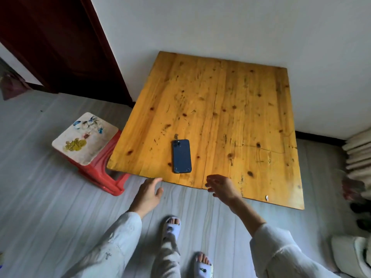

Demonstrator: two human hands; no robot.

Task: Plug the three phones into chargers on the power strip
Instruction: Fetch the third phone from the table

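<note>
One dark blue phone (181,156) lies face down near the front edge of a square wooden table (241,117), its camera end pointing away from me. My left hand (147,194) hovers just below the table's front edge, left of the phone, fingers apart and holding nothing. My right hand (221,187) is over the front edge, right of the phone, fingers loosely curled and empty. Neither hand touches the phone. No other phone, charger or power strip is in view.
A red plastic stool (88,141) with a flower-printed seat stands against the table's left front corner. A dark red door (60,41) is at back left. Folded bedding (359,155) is stacked at the right. The table stands against a white wall.
</note>
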